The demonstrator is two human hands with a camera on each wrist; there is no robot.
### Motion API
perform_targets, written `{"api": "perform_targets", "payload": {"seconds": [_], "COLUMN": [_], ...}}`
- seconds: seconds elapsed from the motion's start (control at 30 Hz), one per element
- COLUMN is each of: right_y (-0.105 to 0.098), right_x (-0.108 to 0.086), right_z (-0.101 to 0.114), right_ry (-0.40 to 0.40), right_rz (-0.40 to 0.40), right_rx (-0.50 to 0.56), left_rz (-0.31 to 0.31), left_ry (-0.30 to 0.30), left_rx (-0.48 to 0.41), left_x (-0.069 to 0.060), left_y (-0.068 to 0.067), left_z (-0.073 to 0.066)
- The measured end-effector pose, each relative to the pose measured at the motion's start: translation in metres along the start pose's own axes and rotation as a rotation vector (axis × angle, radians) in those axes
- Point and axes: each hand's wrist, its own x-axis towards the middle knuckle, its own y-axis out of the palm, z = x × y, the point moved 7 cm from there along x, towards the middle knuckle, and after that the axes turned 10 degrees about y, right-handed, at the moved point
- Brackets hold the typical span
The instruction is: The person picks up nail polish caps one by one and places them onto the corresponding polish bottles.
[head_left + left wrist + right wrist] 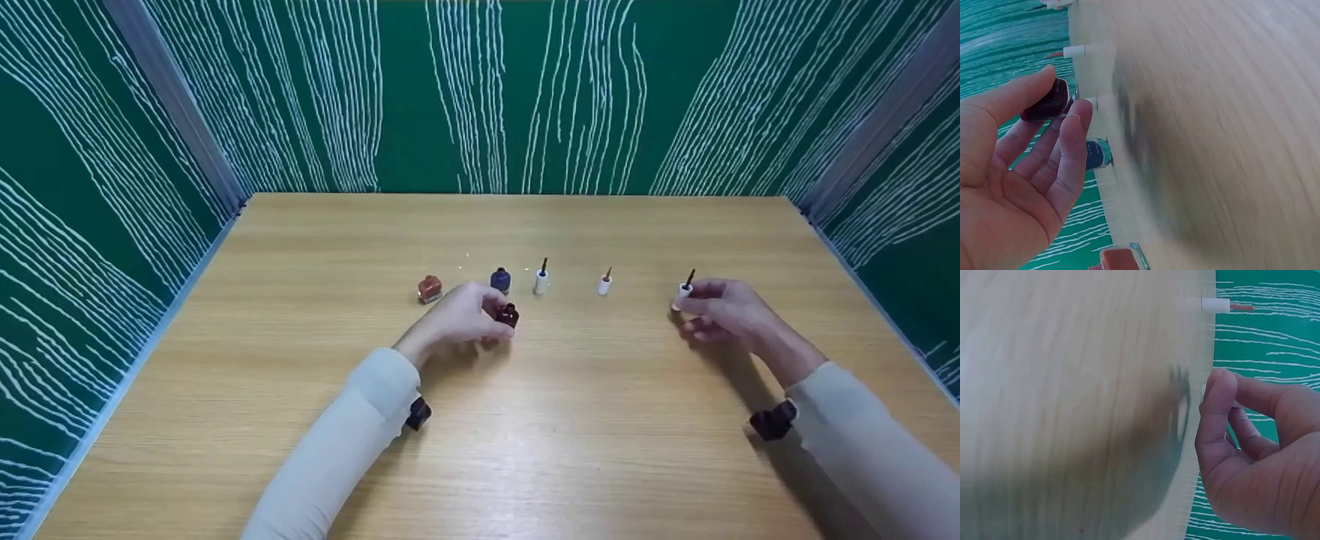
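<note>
In the head view my left hand [469,315] grips a dark red nail polish bottle [508,316] just above the table. The left wrist view shows that bottle [1050,101] between thumb and fingers. Far to the right, my right hand [724,307] pinches a white nail polish cap [682,294], its dark brush pointing up. In the right wrist view the fingers [1219,394] mostly hide this cap. Behind the left hand stands a dark blue nail polish bottle [500,280], open at the neck. An orange-red bottle [430,289] is to its left.
Two more white caps stand brush up between the hands: one with a dark brush [541,280], one with an orange-red brush [604,284]. Small white specks lie behind the bottles. Green walls with white lines border the wooden table [480,465] at the back and sides.
</note>
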Motion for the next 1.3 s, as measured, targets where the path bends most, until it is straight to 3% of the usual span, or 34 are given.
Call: {"api": "perform_targets", "payload": {"seconds": [0.3,0.8,1.3], "right_y": [0.015,0.056,0.087], "right_x": [-0.006,-0.024,-0.033], "right_z": [0.006,0.024,0.033], "right_ry": [0.003,-0.136,-0.176], "right_rz": [0.062,0.179,0.238], "right_rx": [-0.038,-0.054,-0.084], "left_rz": [0.01,0.038,0.063], "left_ry": [0.014,0.055,0.045], "left_rx": [0.028,0.037,0.018], "left_x": [0.001,-0.001,-0.006], "left_y": [0.0,-0.003,-0.002], "left_z": [0.0,0.005,0.001]}}
